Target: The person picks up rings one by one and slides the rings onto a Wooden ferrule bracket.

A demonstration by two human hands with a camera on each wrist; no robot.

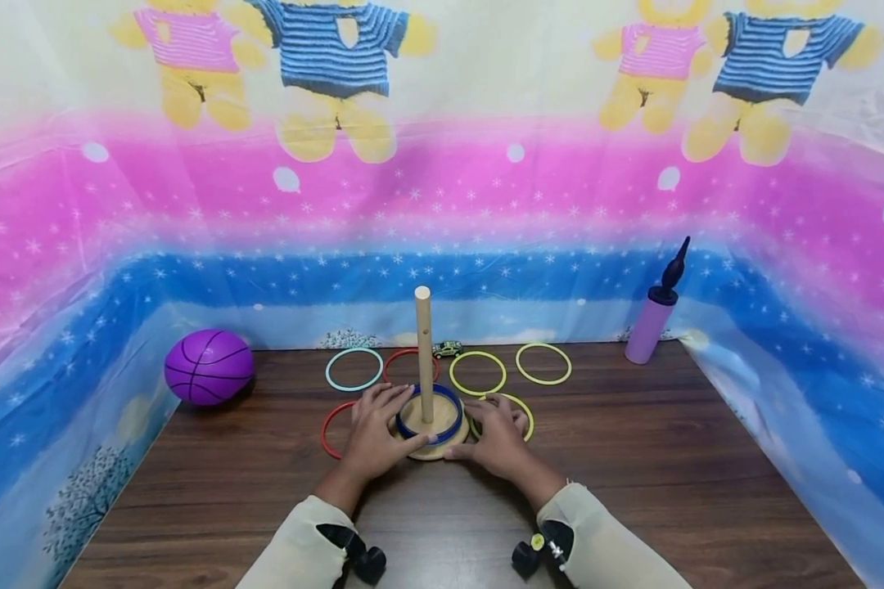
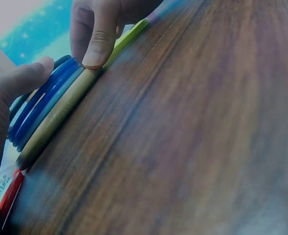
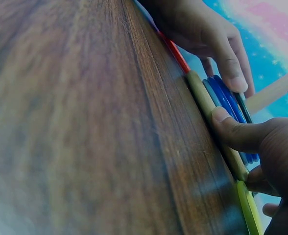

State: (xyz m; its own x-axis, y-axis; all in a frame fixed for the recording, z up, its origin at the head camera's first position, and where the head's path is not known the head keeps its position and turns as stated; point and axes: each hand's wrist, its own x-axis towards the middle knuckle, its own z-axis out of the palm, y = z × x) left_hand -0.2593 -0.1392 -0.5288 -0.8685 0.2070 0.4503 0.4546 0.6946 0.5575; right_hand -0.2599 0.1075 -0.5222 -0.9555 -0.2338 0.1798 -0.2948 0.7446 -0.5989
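A round wooden base (image 1: 421,455) with an upright wooden peg (image 1: 425,352) stands on the table between both hands. A stack of blue rings (image 2: 46,105) lies on the base around the peg, with a darker ring on top. My left hand (image 1: 376,433) holds the rings, thumb on the near rim and fingers at the left rim. My right hand (image 1: 502,438) grips the right side of the base, its thumb (image 3: 227,122) against the base's near edge. A red ring (image 1: 327,438) lies partly behind the left hand, a yellow ring (image 1: 528,413) partly behind the right.
Farther back lie a light blue ring (image 1: 328,378), another red ring (image 1: 389,360), two more yellow rings (image 1: 453,378) (image 1: 569,372) and a toy car (image 1: 448,349). A purple ball (image 1: 209,367) sits at left, a purple hand pump (image 1: 648,331) at right. A printed cloth surrounds the table's (image 1: 633,483) back and sides.
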